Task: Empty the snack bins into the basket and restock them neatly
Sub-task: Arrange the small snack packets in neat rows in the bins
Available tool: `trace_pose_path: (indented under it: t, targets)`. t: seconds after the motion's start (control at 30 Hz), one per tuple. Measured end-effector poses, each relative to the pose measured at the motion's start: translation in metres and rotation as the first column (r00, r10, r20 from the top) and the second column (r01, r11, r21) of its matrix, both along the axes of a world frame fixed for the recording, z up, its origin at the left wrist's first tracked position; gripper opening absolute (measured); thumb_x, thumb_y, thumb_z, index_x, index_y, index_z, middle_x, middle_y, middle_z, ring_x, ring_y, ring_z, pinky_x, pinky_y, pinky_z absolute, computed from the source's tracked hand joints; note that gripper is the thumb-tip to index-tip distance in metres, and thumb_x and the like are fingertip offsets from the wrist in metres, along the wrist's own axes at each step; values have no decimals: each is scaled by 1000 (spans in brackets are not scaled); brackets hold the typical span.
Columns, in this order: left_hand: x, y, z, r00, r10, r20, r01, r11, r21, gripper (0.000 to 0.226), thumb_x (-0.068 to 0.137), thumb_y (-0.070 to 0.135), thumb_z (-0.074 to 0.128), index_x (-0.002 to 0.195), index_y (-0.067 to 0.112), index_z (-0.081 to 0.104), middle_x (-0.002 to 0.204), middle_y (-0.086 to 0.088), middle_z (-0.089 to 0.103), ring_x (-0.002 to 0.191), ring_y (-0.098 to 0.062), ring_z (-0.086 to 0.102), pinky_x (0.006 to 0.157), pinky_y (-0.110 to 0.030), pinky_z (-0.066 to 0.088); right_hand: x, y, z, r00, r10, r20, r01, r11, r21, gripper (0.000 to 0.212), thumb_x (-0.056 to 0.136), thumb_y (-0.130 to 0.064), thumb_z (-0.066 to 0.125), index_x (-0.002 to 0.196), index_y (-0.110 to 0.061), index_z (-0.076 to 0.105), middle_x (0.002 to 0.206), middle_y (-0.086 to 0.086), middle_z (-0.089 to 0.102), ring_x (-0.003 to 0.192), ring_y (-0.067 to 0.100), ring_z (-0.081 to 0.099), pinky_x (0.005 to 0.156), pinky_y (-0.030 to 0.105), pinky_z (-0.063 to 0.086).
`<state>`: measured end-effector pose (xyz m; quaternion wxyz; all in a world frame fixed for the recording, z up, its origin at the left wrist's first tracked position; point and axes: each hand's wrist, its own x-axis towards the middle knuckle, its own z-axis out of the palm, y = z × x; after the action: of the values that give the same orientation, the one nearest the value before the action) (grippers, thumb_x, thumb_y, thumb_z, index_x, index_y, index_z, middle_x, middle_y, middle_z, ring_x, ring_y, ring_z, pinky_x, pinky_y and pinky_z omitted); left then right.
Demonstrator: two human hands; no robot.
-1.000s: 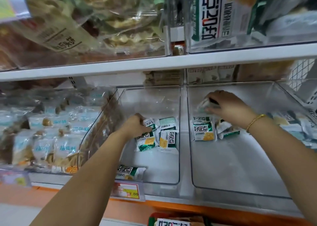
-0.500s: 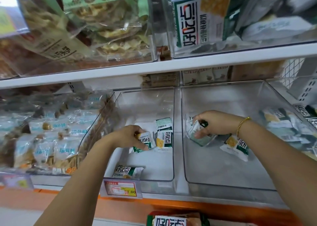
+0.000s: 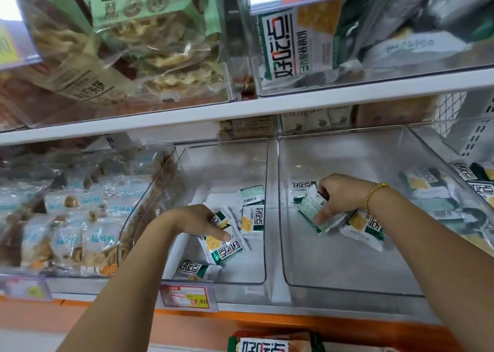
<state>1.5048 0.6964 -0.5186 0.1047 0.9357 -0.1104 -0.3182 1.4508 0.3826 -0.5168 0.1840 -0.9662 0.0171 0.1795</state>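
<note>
Two bare forearms reach up and forward into clear plastic snack bins on a shop shelf. The left hand [image 3: 192, 222], palm down with fingers curled, grips green-and-white cracker packets [image 3: 220, 240] in the middle bin [image 3: 263, 244]; loose packets lie just beside it. Farther in, the right hand [image 3: 338, 199], wearing a gold bracelet [image 3: 374, 195], clamps several packets [image 3: 311, 212] in the right bin [image 3: 347, 276].

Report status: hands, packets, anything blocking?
Left hand gripping packets in the middle bin. Right hand clutching a packet in the right bin. Loose packets remain in both. Nothing blocking.
</note>
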Motion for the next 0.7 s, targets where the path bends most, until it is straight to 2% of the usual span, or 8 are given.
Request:
trace_pose_path:
  t: [0.07, 0.2, 0.23, 0.33, 0.43, 0.5, 0.63, 0.7]
  targets:
    - [-1, -1, -3, 1000, -18, 8, 18, 1000, 10, 45, 73, 52, 75, 87, 14, 57, 82, 3, 58, 75, -13, 55, 62, -20, 41, -1, 0, 0, 1000, 21, -9, -21, 1000, -12, 65, 60, -49, 86, 101, -13, 51, 96, -1, 56, 77, 11, 48, 62, 26, 44]
    - [-9, -3, 0, 997, 12, 75, -6, 997, -77, 40, 76, 30, 80, 99, 16, 51, 87, 9, 56, 74, -4, 52, 55, -8, 40, -5, 2, 4, 999, 23, -28, -21, 998, 56, 65, 61, -41, 88, 102, -20, 42, 95, -5, 49, 81, 12, 47, 59, 24, 39]
    - [-12, -1, 0, 996, 12, 86, -5, 997, -83, 44, 74, 29, 82, 99, 17, 48, 88, 9, 57, 76, -2, 53, 58, -9, 42, -7, 2, 6, 1000, 16, -21, -15, 998, 58, 64, 61, -40, 88, 101, -20, 42, 96, -3, 50, 80, 12, 47, 57, 24, 39]
    - [-21, 4, 0, 991, 17, 136, -5, 996, -92, 60, 65, 34, 86, 109, 20, 48, 101, 4, 62, 92, -13, 59, 78, -25, 48, -17, -1, 21, 994, -63, 87, 57, 995, 79, 66, 61, -36, 89, 102, -19, 40, 95, -1, 50, 74, 11, 47, 44, 21, 36]
    - [-32, 6, 2, 980, 61, 192, -34, 990, -138, 72, 63, 35, 86, 119, 19, 43, 104, 2, 62, 96, -17, 60, 85, -33, 50, -36, -6, 38, 943, -167, 287, 134, 982, 134, 69, 57, -39, 90, 100, -20, 39, 89, -3, 49, 78, 15, 47, 50, 20, 31]
    - [-42, 5, 5, 970, 117, 212, -73, 976, -204, 71, 65, 30, 86, 119, 18, 41, 100, 1, 63, 92, -18, 60, 82, -34, 50, -55, -7, 49, 901, -234, 366, 164, 964, 211, 68, 56, -39, 90, 96, -19, 40, 83, -6, 46, 75, 15, 44, 51, 21, 29]
    - [-59, 7, 8, 935, 292, 202, -193, 896, -400, 65, 65, 15, 87, 112, 12, 43, 101, -8, 66, 86, -21, 63, 80, -37, 53, -105, -2, 75, 834, -338, 436, 200, 922, 332, 66, 59, -37, 89, 102, -17, 43, 95, -3, 49, 86, 17, 48, 55, 22, 32]
    - [-74, 9, 24, 901, 371, 226, -219, 837, -502, 59, 65, 12, 87, 107, 8, 45, 101, -10, 65, 79, -16, 60, 68, -31, 51, -134, 0, 83, 816, -369, 444, 211, 906, 366, 66, 61, -38, 88, 106, -17, 43, 101, -4, 48, 89, 16, 49, 60, 26, 35]
